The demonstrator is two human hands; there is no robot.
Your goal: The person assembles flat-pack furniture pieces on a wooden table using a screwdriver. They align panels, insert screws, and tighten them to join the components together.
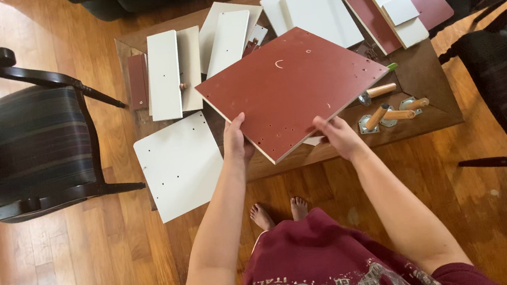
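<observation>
Left hand (pixel 236 139) and right hand (pixel 340 136) grasp dark-red panel (pixel 288 86) by near edge, above white panels (pixel 180 164).

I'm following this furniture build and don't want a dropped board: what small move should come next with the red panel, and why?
Probably lower the red panel flat onto the table. Both hands, left hand and right hand, hold only its near edge, so it hangs tilted over the white boards.
</observation>
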